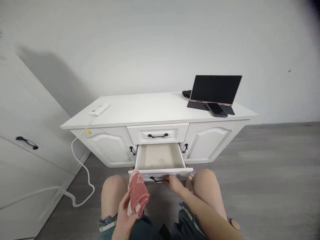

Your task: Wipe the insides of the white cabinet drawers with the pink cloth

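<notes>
A folded pink and white cloth (139,193) rests in my left hand (125,213), which is closed around its lower left side, in front of the drawer. My right hand (173,184) grips the right end of a black drawer handle (156,179). That handle belongs to the lower drawer (162,156), which is pulled out of the white cabinet (140,110). Inside the drawer, the pale bottom shows a few small dark specks. Above it, the upper drawer (158,134) is closed.
On the cabinet top stand a tablet (216,89), a phone (217,110) and a dark folded item (186,93). At the left lies a white power strip (99,109), its cord (86,170) hanging to the floor. A white wardrobe (30,116) borders the left side.
</notes>
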